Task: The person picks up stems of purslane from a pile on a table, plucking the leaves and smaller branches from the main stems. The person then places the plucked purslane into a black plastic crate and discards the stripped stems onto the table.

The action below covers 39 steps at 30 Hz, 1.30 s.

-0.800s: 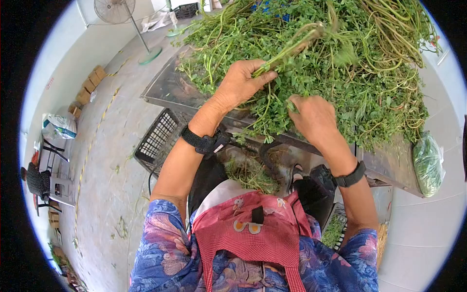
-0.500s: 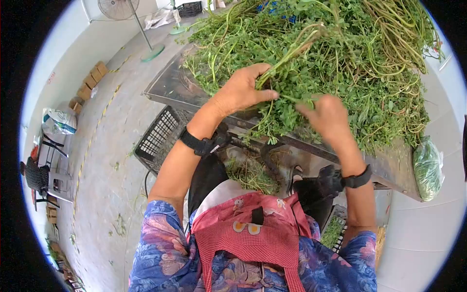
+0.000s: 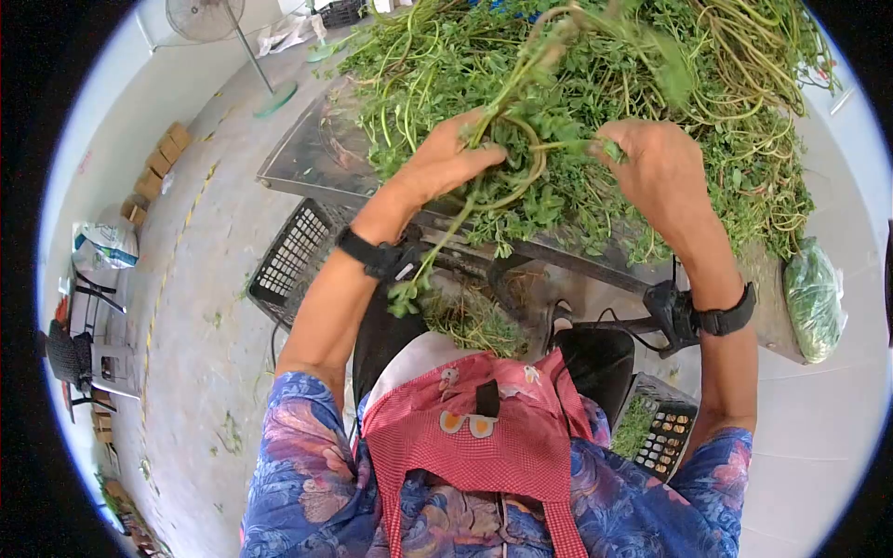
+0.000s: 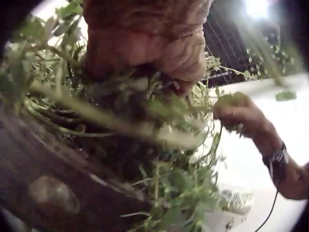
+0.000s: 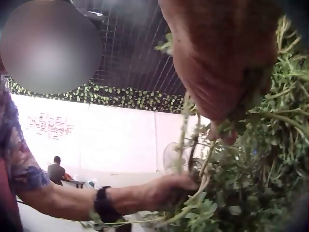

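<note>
A big heap of leafy green stems point(image 3: 753, 177) covers most of the metal table point(image 3: 312, 153) in the head view. At its near edge my left hand point(image 3: 442, 167) grips long stems point(image 3: 532, 79), which rise past the thumb, while one leafy end trails down toward my lap. My right hand point(image 3: 662, 172), to the right, pinches a leafy sprig point(image 3: 609, 149) between thumb and fingers. A thin stem point(image 3: 563, 145) stretches between both hands. In the right wrist view, the left hand point(image 5: 166, 191) is curled round stems below the right hand.
A black crate point(image 3: 296, 256) stands below the table's left side, another crate point(image 3: 668, 423) with green bits by my right leg. Plant scraps point(image 3: 479, 321) lie on the floor under the table. A plastic bag of greens point(image 3: 815, 299) sits at the table's right corner.
My right hand has moved up and to the right, away from the left hand, drawing a stem out. Stems in my left hand have swung, one end now hanging lower left.
</note>
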Tool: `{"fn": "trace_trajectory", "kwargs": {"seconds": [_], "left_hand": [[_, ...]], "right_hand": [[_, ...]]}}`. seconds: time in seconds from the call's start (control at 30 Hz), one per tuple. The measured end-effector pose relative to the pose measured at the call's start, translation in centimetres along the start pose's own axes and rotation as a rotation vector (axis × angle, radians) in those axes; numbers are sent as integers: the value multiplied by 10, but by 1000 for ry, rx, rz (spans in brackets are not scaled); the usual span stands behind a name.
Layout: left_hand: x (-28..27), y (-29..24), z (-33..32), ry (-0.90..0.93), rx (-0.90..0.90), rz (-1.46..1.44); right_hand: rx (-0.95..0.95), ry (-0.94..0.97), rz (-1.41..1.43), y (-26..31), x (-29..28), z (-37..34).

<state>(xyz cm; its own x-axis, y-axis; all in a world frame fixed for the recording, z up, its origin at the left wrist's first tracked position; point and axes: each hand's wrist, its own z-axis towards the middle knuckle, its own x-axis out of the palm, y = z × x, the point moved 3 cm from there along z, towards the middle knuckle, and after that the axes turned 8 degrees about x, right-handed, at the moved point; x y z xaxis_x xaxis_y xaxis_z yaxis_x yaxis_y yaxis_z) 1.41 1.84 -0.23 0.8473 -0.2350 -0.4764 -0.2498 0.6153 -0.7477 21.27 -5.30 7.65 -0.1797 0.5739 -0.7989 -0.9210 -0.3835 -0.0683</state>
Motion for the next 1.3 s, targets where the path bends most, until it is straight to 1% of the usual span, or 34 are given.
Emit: {"fn": "trace_trajectory", "kwargs": {"seconds": [0.03, 0.07, 0.1, 0.13, 0.17, 0.2, 0.27, 0.3, 0.33, 0.37, 0.43, 0.47, 0.5, 0.53, 0.57, 0.6, 0.63, 0.67, 0.7, 0.73, 0.77, 0.83, 0.87, 0.9, 0.97, 1.0, 1.03, 1.1, 1.13, 1.17, 1.2, 1.23, 1.27, 1.3], "left_hand": [[-1, -5, -3, 19, -30, -306], [1, 9, -4, 7, 141, -38], [7, 10, -6, 4, 139, -34], [15, 4, -10, -75, 210, 275], [22, -2, -11, -155, 279, 583], [25, -3, -9, -186, 275, 697], [30, -3, -2, -158, 239, 750], [31, -4, 2, -129, 207, 803], [30, -8, 2, -122, 251, 867], [29, 0, 6, -124, 251, 864], [25, 21, 18, -108, 362, 983], [23, 27, 19, -129, 418, 994], [19, 32, 24, -122, 420, 988], [13, 34, 31, -122, 472, 1017], [6, 35, 40, -129, 523, 1046], [-4, 33, 49, -136, 570, 1060], [-10, 35, 58, -142, 566, 1059], [-17, 36, 65, -208, 583, 1067], [-23, 39, 70, -274, 602, 1076], [-21, 45, 69, -290, 599, 1080], [-15, 50, 64, -290, 605, 1081], [2, 44, 48, -54, 529, 940], [5, 38, 42, -51, 541, 940], [7, 30, 33, 9, 453, 928], [6, 14, 15, 134, 268, 897], [1, 6, 10, 204, 130, 873], [-3, 0, 0, 209, 128, 873], [-15, -20, -20, -37, 277, 1091], [-17, -39, -29, -30, 277, 1093], [-20, -62, -40, -94, 285, 1010], [-20, -78, -50, -161, 292, 926], [-11, -82, -61, -157, 291, 929], [0, -86, -72, -189, 376, 749], [12, -89, -80, -223, 460, 566]], "right_hand": [[62, 56, -45, -3, 2, 2], [60, 54, -43, -2, 5, 5], [98, 82, -51, 0, 10, 7], [134, 112, -59, 2, 14, 8], [129, 112, -56, 4, 15, 10], [103, 143, -105, 6, 17, 11], [79, 181, -155, 5, 22, 9], [14, 77, -114, 5, 22, 6], [-53, -27, -72, 6, 20, 4], [-54, -25, -74, 6, 19, 3], [14, 38, -67, 15, 1, 7], [17, 44, -67, 13, -7, 8], [-26, -18, 26, 8, -18, 8], [-71, -82, 116, 4, -29, 8], [-71, -79, 110, 1, -38, 7], [17, -135, 189, -4, -49, 5], [105, -189, 271, -7, -58, 2], [101, -186, 273, -6, -65, -2], [277, -179, 442, -11, -71, -8], [457, -173, 609, -15, -74, -14], [457, -178, 608, -14, -75, -18], [690, -248, 995, -21, -70, -32], [701, -292, 1077, -21, -67, -36], [708, -297, 1075, -20, -67, -41], [822, -214, 1294, -17, -63, -54], [848, -209, 1326, -14, -59, -60], [853, -207, 1328, -14, -53, -65], [864, -147, 1459, -11, -42, -74], [928, -136, 1463, -5, -39, -77], [935, -137, 1468, 0, -35, -80], [916, -92, 1532, 4, -29, -83], [895, -45, 1596, 8, -21, -86], [871, -10, 1654, 11, -13, -89], [872, -10, 1655, 15, -8, -91]]}}
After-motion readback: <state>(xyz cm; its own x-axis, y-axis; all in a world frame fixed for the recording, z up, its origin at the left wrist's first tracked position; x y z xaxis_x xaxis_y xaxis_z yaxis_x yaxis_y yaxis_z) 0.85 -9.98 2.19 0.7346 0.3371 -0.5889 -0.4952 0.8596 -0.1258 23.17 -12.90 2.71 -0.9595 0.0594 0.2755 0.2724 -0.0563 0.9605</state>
